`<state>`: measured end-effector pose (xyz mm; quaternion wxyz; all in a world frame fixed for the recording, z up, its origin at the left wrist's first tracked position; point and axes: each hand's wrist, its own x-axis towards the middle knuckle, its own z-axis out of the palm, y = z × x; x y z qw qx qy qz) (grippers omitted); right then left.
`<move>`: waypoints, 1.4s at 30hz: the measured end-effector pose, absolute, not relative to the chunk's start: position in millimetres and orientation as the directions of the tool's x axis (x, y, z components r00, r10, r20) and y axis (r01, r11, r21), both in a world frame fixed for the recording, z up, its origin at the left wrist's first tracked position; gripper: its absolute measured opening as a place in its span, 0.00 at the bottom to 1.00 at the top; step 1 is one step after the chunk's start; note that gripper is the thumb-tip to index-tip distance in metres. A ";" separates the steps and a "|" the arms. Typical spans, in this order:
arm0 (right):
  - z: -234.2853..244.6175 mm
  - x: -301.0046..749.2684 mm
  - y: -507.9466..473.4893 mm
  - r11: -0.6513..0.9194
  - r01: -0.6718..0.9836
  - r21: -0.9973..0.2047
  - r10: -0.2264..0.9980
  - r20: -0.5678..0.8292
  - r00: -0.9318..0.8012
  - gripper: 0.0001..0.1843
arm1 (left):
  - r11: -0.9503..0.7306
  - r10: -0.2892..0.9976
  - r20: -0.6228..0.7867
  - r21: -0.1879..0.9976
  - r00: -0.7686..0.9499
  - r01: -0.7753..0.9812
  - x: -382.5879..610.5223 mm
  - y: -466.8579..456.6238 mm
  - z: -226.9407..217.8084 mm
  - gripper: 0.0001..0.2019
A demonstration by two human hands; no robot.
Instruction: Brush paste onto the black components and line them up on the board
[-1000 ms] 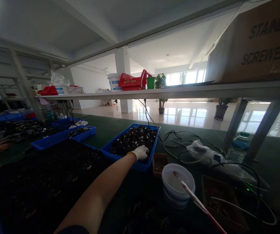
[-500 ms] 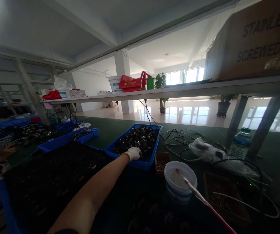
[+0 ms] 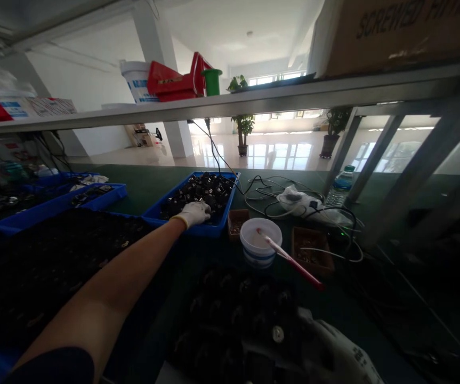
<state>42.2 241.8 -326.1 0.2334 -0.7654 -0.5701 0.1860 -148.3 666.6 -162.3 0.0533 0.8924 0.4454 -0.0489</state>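
**Right hand (image 3: 337,352) entering view, low at the bench edge**

It is gloved and lying over dark parts (image 3: 230,314), its grip hidden. The gloved left hand (image 3: 193,213) is pressing, cupped, on black parts (image 3: 200,193) in a blue bin (image 3: 198,230); no pinch can be confirmed.

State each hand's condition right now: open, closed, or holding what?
Left gloved hand on black parts in a blue tray: grip cannot be told.
Right gloved hand, dim: cannot tell.
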 end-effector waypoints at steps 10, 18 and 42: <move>-299.5 28.1 249.3 -0.298 0.725 -0.620 0.950 -0.122 0.287 0.36 | -0.812 0.289 0.024 0.536 0.957 0.231 -208.1 467.7 -169.4 0.16; -304.9 29.2 245.8 -0.268 0.731 -0.627 0.956 -0.083 0.280 0.34 | -0.886 0.336 0.029 0.348 0.941 0.306 -194.3 428.2 -236.6 0.13; -301.5 27.9 249.3 -0.300 0.737 -0.605 0.950 -0.119 0.289 0.37 | -0.964 0.193 -0.100 0.166 0.976 0.208 -187.3 431.9 -229.7 0.12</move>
